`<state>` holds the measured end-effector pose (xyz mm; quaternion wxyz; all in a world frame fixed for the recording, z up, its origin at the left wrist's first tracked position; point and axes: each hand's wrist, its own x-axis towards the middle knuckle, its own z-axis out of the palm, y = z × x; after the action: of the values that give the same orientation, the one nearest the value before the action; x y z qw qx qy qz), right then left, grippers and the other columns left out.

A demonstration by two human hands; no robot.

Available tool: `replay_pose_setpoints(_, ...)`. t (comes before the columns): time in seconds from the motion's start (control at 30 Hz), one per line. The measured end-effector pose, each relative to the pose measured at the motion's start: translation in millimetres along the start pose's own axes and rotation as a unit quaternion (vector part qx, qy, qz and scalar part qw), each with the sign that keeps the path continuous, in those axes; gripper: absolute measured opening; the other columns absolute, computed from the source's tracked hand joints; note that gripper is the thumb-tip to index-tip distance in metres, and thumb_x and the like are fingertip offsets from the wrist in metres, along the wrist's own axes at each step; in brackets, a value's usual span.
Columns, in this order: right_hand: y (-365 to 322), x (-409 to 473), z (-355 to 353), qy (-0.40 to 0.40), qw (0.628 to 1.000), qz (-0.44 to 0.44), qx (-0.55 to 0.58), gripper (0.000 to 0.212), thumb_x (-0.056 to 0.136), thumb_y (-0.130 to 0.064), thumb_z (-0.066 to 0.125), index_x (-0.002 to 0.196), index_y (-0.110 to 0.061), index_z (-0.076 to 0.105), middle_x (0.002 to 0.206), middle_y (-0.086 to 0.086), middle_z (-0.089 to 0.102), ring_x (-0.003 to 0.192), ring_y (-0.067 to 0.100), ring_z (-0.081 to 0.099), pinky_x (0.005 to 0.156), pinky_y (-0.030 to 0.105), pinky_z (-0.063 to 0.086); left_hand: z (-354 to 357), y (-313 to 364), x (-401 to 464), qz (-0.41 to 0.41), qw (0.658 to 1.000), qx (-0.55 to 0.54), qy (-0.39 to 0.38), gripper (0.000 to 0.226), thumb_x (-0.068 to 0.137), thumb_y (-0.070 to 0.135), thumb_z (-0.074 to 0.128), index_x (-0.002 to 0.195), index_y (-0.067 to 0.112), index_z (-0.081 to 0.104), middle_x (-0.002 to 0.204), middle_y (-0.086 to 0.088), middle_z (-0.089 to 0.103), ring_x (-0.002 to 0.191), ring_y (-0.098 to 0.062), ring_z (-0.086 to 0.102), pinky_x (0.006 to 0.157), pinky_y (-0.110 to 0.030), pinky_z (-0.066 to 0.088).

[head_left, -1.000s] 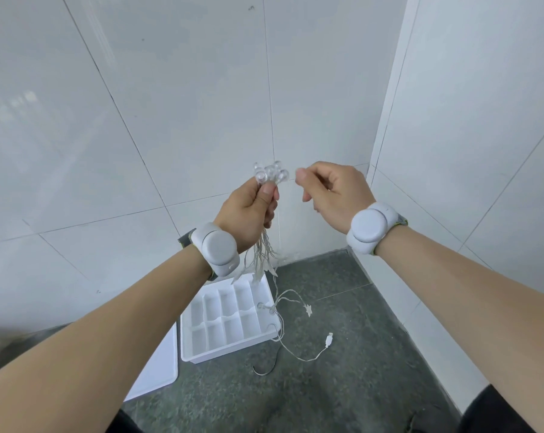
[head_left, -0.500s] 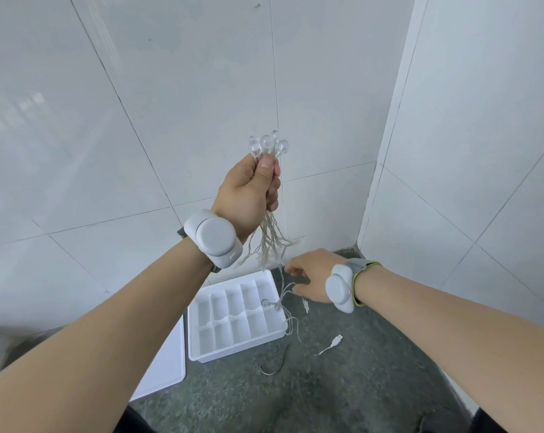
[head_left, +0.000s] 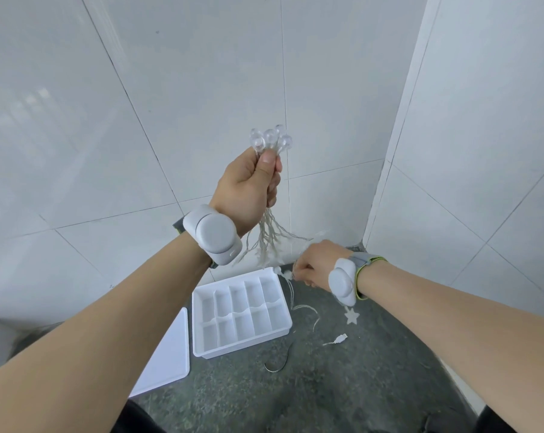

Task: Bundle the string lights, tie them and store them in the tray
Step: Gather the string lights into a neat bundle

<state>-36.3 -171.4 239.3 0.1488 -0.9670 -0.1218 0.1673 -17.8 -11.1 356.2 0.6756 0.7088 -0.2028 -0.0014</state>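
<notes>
My left hand is raised in front of the wall, fist closed on the string lights: several clear round bulbs stick up above the thumb and loops of thin wire hang below the fist. My right hand is low, just past the far right corner of the white divided tray, pinching the trailing wire beside a small bulb. The rest of the wire runs down to the floor with a white star and a USB plug.
A flat white lid lies on the dark speckled floor left of the tray. A short dark wire tie lies curled in front of the tray. White tiled walls meet in a corner behind it.
My right hand let go near the bulbs, dropped to the trailing wire by the tray and pinched it. My left hand rose with the bundle.
</notes>
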Motion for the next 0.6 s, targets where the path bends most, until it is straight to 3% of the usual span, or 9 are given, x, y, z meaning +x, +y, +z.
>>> replay_pose_setpoints(0.1, -3.3, -0.8, -6.7, 0.073, 0.989, 0.010, 0.128, 0.031, 0.094, -0.034, 0.052, 0.088, -0.013, 0.074, 0.075, 0.000, 0.076, 0.068, 0.011, 0.071, 0.073, 0.027, 0.056, -5.9, -9.9, 0.2, -0.014, 0.998, 0.065, 0.002, 0.031, 0.105, 0.025, 0.038, 0.078, 0.016, 0.050, 0.059, 0.005, 0.039, 0.050, -0.014, 0.031, 0.053, -0.031, 0.029)
replay_pose_setpoints(0.2, -4.0, -3.4, -15.6, 0.116, 0.981, 0.014, 0.157, 0.024, 0.096, -0.033, 0.051, 0.097, -0.022, 0.073, 0.067, -0.009, 0.070, 0.061, 0.011, 0.067, 0.064, 0.021, 0.052, -14.1, -15.4, 0.7, -0.024, 0.988, 0.154, 0.003, 0.028, 0.096, 0.039, 0.040, 0.073, 0.030, 0.053, 0.059, 0.009, 0.045, 0.054, -0.018, 0.035, 0.055, -0.033, 0.032)
replay_pose_setpoints(0.3, 0.2, -7.6, -23.9, 0.151, 0.979, 0.032, 0.135, 0.023, 0.097, -0.031, 0.053, 0.109, -0.025, 0.072, 0.090, -0.007, 0.072, 0.077, 0.012, 0.061, 0.071, 0.020, 0.044, -21.3, -14.6, 1.4, -0.040, 0.972, 0.232, 0.020, 0.029, 0.099, 0.039, 0.039, 0.075, 0.032, 0.053, 0.066, 0.008, 0.050, 0.057, -0.019, 0.041, 0.058, -0.034, 0.038)
replay_pose_setpoints(0.37, 5.2, -9.0, -27.8, 0.165, 0.977, 0.055, 0.120, 0.025, 0.097, -0.029, 0.051, 0.111, -0.024, 0.072, 0.106, -0.004, 0.073, 0.093, 0.017, 0.064, 0.078, 0.023, 0.047, -25.9, -13.7, 2.5, -0.038, 0.959, 0.278, 0.035, 0.028, 0.102, 0.034, 0.037, 0.081, 0.027, 0.053, 0.069, 0.005, 0.053, 0.060, -0.018, 0.045, 0.058, -0.029, 0.039)
replay_pose_setpoints(0.47, 11.7, -10.0, -32.0, 0.177, 0.976, 0.087, 0.096, 0.027, 0.097, -0.026, 0.049, 0.109, -0.019, 0.071, 0.112, -0.001, 0.072, 0.102, 0.024, 0.065, 0.085, 0.030, 0.052, -34.4, -10.8, 2.9, -0.034, 0.934, 0.353, 0.051, 0.028, 0.103, 0.032, 0.036, 0.087, 0.021, 0.055, 0.077, 0.002, 0.058, 0.066, -0.020, 0.050, 0.060, -0.030, 0.040)
replay_pose_setpoints(0.6, 22.9, -11.4, -36.0, 0.184, 0.971, 0.129, 0.078, 0.026, 0.096, -0.023, 0.047, 0.106, -0.015, 0.070, 0.111, 0.001, 0.071, 0.100, 0.026, 0.065, 0.078, 0.027, 0.049, -48.2, -8.8, 6.5, -0.049, 0.911, 0.401, 0.080, 0.029, 0.103, 0.031, 0.036, 0.093, 0.017, 0.059, 0.088, -0.005, 0.065, 0.075, -0.026, 0.056, 0.066, -0.032, 0.043)
